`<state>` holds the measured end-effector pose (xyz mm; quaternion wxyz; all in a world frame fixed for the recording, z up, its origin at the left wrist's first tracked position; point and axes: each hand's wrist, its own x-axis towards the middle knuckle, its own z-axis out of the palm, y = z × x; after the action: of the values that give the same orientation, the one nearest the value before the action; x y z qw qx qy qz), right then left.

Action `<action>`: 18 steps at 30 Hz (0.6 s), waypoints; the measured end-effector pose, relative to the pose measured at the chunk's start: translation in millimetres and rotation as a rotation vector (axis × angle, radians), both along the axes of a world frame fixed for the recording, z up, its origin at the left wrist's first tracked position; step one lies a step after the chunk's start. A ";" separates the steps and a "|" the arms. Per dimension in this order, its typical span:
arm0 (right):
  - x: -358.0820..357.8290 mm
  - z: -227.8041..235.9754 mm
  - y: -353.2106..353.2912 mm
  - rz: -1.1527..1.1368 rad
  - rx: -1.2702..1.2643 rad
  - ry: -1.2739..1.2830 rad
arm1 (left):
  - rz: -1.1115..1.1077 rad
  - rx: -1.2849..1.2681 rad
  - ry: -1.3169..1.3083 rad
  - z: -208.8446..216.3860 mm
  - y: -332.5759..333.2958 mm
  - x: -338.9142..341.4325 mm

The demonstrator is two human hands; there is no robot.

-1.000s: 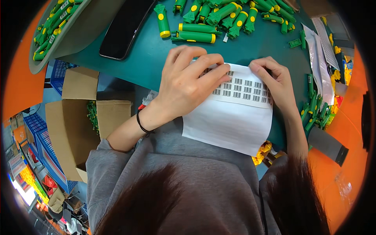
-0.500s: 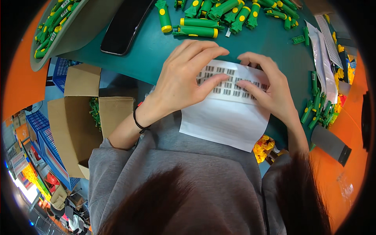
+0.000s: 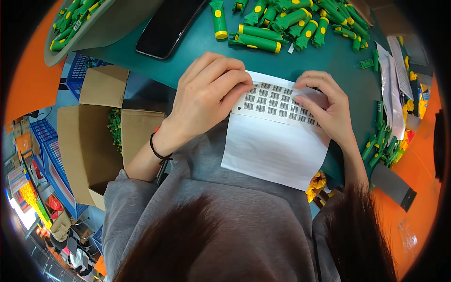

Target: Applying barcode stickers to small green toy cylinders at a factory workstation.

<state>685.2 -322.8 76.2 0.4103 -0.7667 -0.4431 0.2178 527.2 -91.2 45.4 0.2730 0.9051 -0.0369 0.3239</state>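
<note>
Our left hand point(image 3: 209, 91): knuckles raised, pinching the label sheet point(image 3: 277, 145) across the worktop's point(image 3: 336, 61) near edge. Our right hand point(image 3: 329, 98): arched, thumb and forefinger narrowly parted.

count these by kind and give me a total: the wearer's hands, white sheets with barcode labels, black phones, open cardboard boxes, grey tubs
Hands: 2 (left hand, right hand)
White sheet with barcode labels: 1
Black phone: 1
Open cardboard box: 1
Grey tub: 1
Total: 6
</note>
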 end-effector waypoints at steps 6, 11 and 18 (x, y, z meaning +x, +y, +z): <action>-3.1 -1.4 72.3 0.034 0.180 -0.452 | 0.013 -0.188 0.105 2.1 -6.0 -4.7; 5.6 4.6 110.3 0.182 0.046 -0.750 | -0.024 -0.197 0.077 -0.2 -6.7 -2.0; -8.8 33.2 72.4 0.076 0.211 -0.320 | -0.020 -0.359 0.165 4.8 -4.6 -7.6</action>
<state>676.5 -250.4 109.5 0.4043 -0.7269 -0.5519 0.0607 519.7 -95.8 50.3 0.4355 0.8649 0.0350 0.2473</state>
